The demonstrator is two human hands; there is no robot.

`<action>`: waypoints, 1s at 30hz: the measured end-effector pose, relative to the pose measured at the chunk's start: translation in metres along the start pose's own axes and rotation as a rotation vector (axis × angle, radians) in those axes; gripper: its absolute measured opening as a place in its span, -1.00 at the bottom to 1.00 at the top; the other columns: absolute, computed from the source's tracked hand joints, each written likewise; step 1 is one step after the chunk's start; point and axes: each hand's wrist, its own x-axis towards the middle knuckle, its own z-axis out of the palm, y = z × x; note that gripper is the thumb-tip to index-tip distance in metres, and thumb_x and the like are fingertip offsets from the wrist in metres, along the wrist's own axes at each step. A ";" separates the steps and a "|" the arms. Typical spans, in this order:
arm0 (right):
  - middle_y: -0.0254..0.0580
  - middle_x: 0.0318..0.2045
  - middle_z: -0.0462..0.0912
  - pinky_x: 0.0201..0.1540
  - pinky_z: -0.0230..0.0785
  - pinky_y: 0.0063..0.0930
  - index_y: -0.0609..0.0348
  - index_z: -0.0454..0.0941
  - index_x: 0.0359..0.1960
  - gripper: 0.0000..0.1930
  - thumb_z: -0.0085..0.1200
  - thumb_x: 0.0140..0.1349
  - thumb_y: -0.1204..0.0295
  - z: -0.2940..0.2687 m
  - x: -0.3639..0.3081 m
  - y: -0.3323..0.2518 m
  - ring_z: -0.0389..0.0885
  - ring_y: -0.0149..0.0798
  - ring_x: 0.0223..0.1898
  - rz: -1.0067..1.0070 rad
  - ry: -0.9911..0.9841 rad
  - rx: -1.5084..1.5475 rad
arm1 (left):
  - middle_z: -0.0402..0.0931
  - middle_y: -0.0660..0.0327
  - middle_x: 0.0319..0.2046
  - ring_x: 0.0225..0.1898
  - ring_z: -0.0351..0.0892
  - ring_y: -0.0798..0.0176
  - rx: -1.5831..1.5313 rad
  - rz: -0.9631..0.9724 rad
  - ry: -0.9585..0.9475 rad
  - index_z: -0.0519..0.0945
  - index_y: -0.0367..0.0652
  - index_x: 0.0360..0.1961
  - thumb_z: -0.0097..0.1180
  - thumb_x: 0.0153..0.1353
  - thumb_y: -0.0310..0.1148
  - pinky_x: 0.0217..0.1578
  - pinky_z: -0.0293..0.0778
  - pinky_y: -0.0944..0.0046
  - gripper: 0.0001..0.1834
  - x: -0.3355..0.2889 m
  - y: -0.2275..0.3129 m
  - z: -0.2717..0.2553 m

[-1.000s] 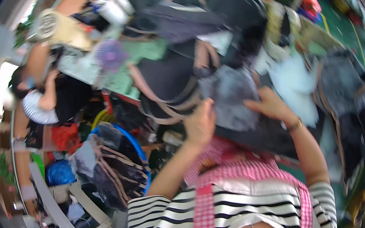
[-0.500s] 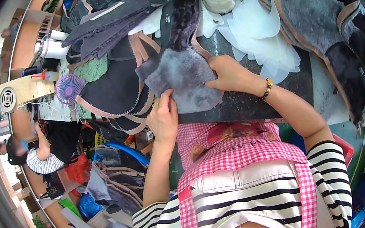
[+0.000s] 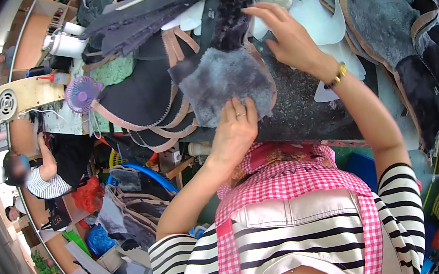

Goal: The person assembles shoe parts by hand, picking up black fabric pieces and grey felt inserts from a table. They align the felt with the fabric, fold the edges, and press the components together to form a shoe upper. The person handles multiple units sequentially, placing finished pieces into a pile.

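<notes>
A grey plush piece [image 3: 226, 83] lies on the dark work board [image 3: 312, 125] in front of me. It joins a black plush strip [image 3: 231, 19] running to the far side, and brown edging [image 3: 270, 83] shows along its right side. My left hand [image 3: 234, 129] rests on the near edge of the grey plush with its fingers stretched out over the pile. My right hand [image 3: 295, 41] is open above the right side, its fingertips beside the edge of the black strip. Neither hand grips anything.
White translucent sheets [image 3: 326, 23] lie beyond my right hand. Finished-looking plush pieces [image 3: 384, 21] are piled at the right. Dark panels with toothed pink edging [image 3: 134, 101] and a purple fan [image 3: 82, 94] are at the left. Another person [image 3: 49, 170] sits farther left.
My right hand has let go of the grey plush's right edge and moved up toward the black strip, fingers spreading. My left hand has shifted right and flattened onto the plush.
</notes>
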 end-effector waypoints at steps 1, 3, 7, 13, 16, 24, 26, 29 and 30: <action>-0.08 0.14 0.41 0.18 0.27 -0.21 0.06 0.38 0.14 -0.36 0.11 -0.10 0.64 0.003 0.013 0.007 0.36 0.00 0.19 -0.113 -0.054 -0.092 | 0.52 -0.14 -0.06 0.00 0.55 -0.11 -0.067 0.013 0.001 0.43 -0.47 0.03 0.05 -0.01 -0.54 0.03 0.51 0.10 -0.51 0.004 -0.005 -0.005; -0.12 0.23 0.36 0.27 0.19 -0.19 0.04 0.39 0.17 -0.33 0.09 -0.12 0.66 0.019 0.035 0.019 0.32 -0.05 0.26 -0.346 -0.168 -0.280 | 0.52 -0.13 -0.05 -0.01 0.56 -0.09 -0.338 0.132 0.038 0.45 -0.46 0.01 0.04 -0.05 -0.58 0.02 0.51 0.07 -0.51 -0.009 -0.034 -0.026; -0.13 -0.03 0.57 0.17 0.32 -0.19 0.22 0.51 -0.19 -0.58 0.17 -0.21 0.65 0.024 0.056 0.010 0.47 -0.06 0.12 -0.633 -0.311 0.053 | 0.55 -0.12 -0.06 -0.10 0.61 -0.04 -0.586 0.106 0.152 0.50 -0.43 -0.03 -0.01 -0.17 -0.67 -0.04 0.53 0.04 -0.47 -0.071 -0.086 -0.068; -0.01 -0.38 0.64 -0.29 0.40 -0.13 0.18 0.56 -0.23 -0.72 0.26 -0.05 0.52 -0.056 0.064 -0.073 0.63 0.02 -0.28 -0.140 -1.098 0.186 | 0.55 0.15 -0.61 -0.66 0.51 0.22 -1.054 -0.382 0.280 0.65 -0.30 -0.32 0.13 0.11 -0.53 -0.60 0.35 0.30 -0.87 -0.134 -0.093 -0.119; -0.01 -0.42 0.63 -0.28 0.40 -0.19 0.17 0.53 -0.11 -0.55 0.39 -0.06 0.35 -0.061 0.045 -0.103 0.60 -0.01 -0.33 -0.207 -0.902 0.689 | 0.59 0.16 -0.56 -0.63 0.49 0.33 -1.334 -0.377 0.340 0.66 -0.34 -0.30 0.25 0.02 -0.57 -0.57 0.34 0.36 -0.83 -0.131 -0.083 -0.107; -0.03 -0.60 0.55 -0.50 0.26 -0.42 0.32 0.60 -0.38 -0.68 0.35 0.05 0.27 -0.088 0.044 -0.118 0.35 -0.35 -0.61 0.102 -0.760 0.611 | 0.68 0.05 -0.33 -0.36 0.65 0.32 -1.848 -0.395 0.512 0.63 -0.48 -0.20 0.30 -0.13 -0.70 -0.29 0.50 0.37 -0.64 -0.104 -0.081 -0.098; 0.02 -0.52 0.60 -0.46 0.31 -0.33 0.29 0.60 -0.28 -0.63 0.32 0.07 0.20 -0.097 0.059 -0.126 0.49 -0.19 -0.57 0.024 -0.815 0.569 | 0.68 0.05 -0.34 -0.37 0.65 0.32 -1.856 -0.361 0.534 0.63 -0.49 -0.20 0.30 -0.12 -0.70 -0.30 0.50 0.37 -0.64 -0.091 -0.081 -0.098; 0.09 -0.43 0.62 -0.36 0.40 -0.21 0.22 0.58 -0.12 -0.60 0.31 0.06 0.25 -0.106 0.074 -0.152 0.59 0.08 -0.42 -0.211 -0.797 0.771 | 0.68 0.07 -0.35 -0.36 0.65 0.34 -1.886 -0.278 0.457 0.63 -0.47 -0.18 0.21 -0.05 -0.68 -0.27 0.51 0.38 -0.68 -0.087 -0.083 -0.098; 0.07 -0.44 0.62 -0.37 0.40 -0.22 0.24 0.59 -0.20 -0.67 0.29 0.07 0.30 -0.103 0.075 -0.161 0.57 0.11 -0.42 -0.228 -0.821 0.777 | 0.68 0.08 -0.34 -0.34 0.65 0.33 -1.863 -0.210 0.426 0.64 -0.47 -0.18 0.18 -0.03 -0.68 -0.25 0.51 0.37 -0.69 -0.091 -0.088 -0.095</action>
